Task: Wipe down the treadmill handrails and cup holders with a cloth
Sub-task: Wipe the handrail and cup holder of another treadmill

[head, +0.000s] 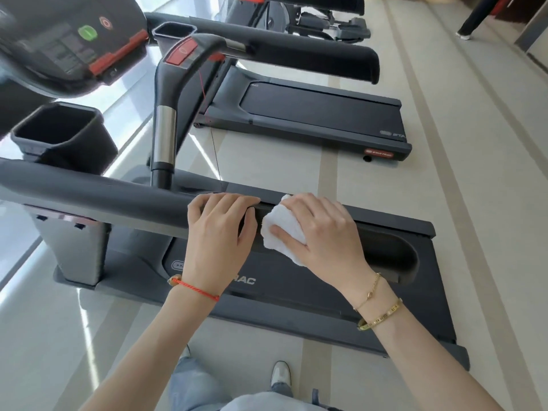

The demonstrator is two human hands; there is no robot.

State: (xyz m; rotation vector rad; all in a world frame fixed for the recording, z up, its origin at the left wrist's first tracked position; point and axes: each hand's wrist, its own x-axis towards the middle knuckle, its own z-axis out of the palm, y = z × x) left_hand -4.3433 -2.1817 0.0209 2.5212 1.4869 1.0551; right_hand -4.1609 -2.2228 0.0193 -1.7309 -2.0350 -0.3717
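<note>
cup holder [63,130] at far left, dark inside, contents we cannot tell | left hand [219,232] fingers [237,200] curled over handrail [98,200], gripping it | right hand [320,229] just beside, fingers closed around white cloth [278,232] pressed on the handrail

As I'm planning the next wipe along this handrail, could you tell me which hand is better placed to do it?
Probably the right hand: it already presses the white cloth onto the handrail. The left hand holds no cloth and only grips the rail beside it.
</note>
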